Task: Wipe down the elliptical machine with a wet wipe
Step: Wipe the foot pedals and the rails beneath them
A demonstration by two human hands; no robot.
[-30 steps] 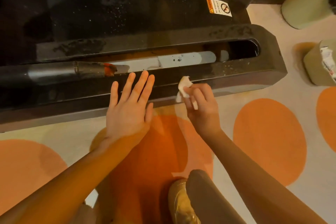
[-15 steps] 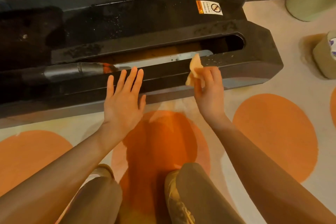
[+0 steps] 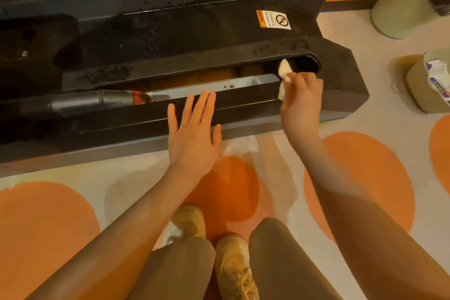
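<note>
The black base of the elliptical machine [image 3: 341, 73] stretches across the upper half of the view, with a long slot holding a silver rail [image 3: 219, 86] and a grey metal arm [image 3: 80, 102]. My right hand [image 3: 300, 105] pinches a crumpled white wet wipe [image 3: 284, 71] against the slot's near edge at its rounded right end. My left hand [image 3: 194, 134] lies flat with straight, spread fingers on the base's near side wall, left of the right hand. Dust specks and smears show on the black top surfaces.
A warning sticker [image 3: 274, 20] sits on the machine's upper deck. On the floor to the right stand a pale green pot [image 3: 401, 10] and a canister of wipes [image 3: 428, 83]. The floor is white with large orange circles. My shoes [image 3: 233, 265] and knees are below.
My right hand has carried the wipe rightward and up along the slot's edge to its rounded end. My left hand has stayed flat on the side wall.
</note>
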